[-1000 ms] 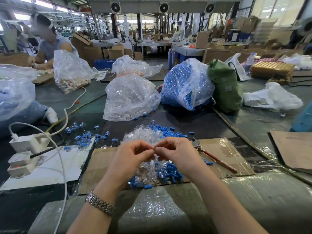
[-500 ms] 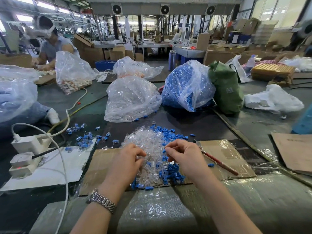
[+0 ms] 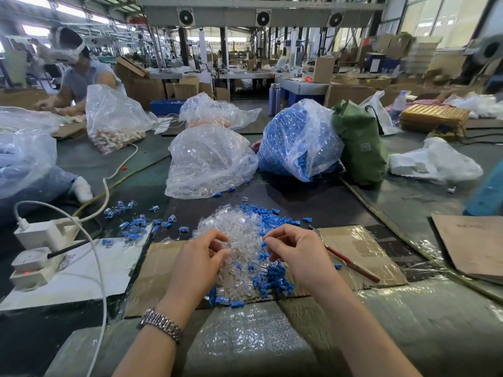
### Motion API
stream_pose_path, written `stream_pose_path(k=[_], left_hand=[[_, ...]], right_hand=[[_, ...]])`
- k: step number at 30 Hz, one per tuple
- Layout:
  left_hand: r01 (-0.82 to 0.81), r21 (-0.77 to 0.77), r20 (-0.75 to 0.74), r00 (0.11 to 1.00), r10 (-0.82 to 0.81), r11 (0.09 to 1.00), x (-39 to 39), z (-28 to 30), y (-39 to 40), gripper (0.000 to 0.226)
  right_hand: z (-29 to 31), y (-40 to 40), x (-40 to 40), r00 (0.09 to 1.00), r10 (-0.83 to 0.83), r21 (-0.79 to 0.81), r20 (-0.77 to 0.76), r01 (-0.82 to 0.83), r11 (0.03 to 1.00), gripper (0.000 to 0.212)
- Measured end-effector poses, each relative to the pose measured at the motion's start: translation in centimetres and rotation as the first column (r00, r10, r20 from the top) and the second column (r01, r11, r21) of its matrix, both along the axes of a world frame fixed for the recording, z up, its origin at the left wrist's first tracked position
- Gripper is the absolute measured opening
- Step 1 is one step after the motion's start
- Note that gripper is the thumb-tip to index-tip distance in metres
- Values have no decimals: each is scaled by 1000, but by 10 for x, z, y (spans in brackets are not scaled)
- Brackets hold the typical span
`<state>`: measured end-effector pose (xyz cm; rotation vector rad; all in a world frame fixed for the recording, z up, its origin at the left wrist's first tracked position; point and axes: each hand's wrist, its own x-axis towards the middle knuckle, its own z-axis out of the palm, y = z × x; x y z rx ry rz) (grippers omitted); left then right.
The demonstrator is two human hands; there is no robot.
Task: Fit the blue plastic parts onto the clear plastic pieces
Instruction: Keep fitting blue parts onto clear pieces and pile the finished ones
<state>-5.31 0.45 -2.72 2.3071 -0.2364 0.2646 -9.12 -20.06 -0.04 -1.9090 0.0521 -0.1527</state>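
Head view: my hands had parted and dropped to the pile; left hand (image 3: 202, 257) pinched a clear piece (image 3: 231, 250), right hand (image 3: 295, 253) a blue part (image 3: 263, 244), ready for another fit.

Bare taped cardboard sheet (image 3: 362, 248) lies open at right, crossed only by a red-handled tool (image 3: 351, 261). Far side is blocked by a clear plastic bag (image 3: 209, 161) and a blue-filled bag (image 3: 296, 140); white power strips (image 3: 35, 248) crowd the left.
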Motion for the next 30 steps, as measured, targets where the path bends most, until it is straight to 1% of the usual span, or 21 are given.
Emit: stream_pose_path(k=[3, 5, 8, 13, 17, 21, 23, 25, 27, 30], left_hand=[[-36, -202, -36, 999, 29, 979, -1, 5, 4, 9], [-49, -282, -61, 998, 33, 958, -2, 8, 6, 9], [-59, -329, -86, 996, 32, 942, -1, 10, 5, 7], [-35, -416, -100, 995, -7, 909, -2, 9, 5, 9], [-16, -485, -129, 990, -54, 874, -3, 11, 5, 16], [35, -492, -137, 984, -117, 870, -7, 17, 4, 13], [82, -522, -137, 974, -179, 849, -10, 20, 3, 12], [136, -510, -123, 966, -228, 849, -14, 22, 2, 14], [160, -481, -94, 968, -232, 862, -16, 24, 2, 16], [171, -411, -43, 978, -206, 895, -19, 25, 0, 20]], right_hand=[[0, 3, 2, 1000, -9, -7, 6, 9, 1000, 9], [1, 6, 3, 1000, -4, -9, 13, 4, 1000, 9], [0, 13, 5, 1000, 23, -3, 6, -23, 1000, 10], [-1, 15, 4, 1000, 23, -3, -10, -23, 1000, 9], [1, 18, 4, 1000, 15, 11, -14, -15, 1000, 8], [4, 28, 7, 998, 46, 108, -39, -41, 993, 7], [6, 34, 9, 998, 51, 102, -26, -48, 994, 7], [8, 37, 10, 999, 44, 92, -9, -43, 995, 7], [10, 37, 12, 999, 49, 59, -6, -48, 997, 7], [12, 33, 12, 994, 105, 6, -23, -105, 994, 6]])
